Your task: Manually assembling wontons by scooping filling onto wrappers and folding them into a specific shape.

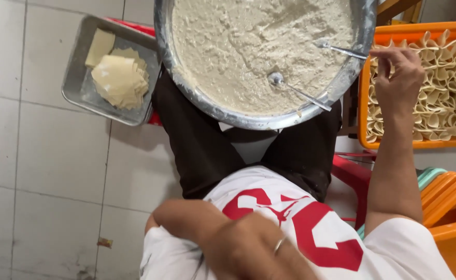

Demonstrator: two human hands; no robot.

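My right hand (400,78) hovers over the left edge of an orange basket (364,103) full of folded dumplings (445,88). Its loosely spread fingertips reach the handle end of a metal spoon (339,50) and nothing is in its grasp. That spoon lies in pale filling (254,46) inside a large metal bowl (223,111) between my knees. A second spoon (295,91) rests in the filling nearer to me. My left hand (254,251), blurred and wearing a ring, is curled against my white and red shirt at the bottom of the view.
A metal tray (77,85) with a stack of square yellow wrappers (120,80) sits to the left on a red stool. More orange baskets (448,202) are stacked at the lower right. Pale floor tiles (46,171) fill the left side.
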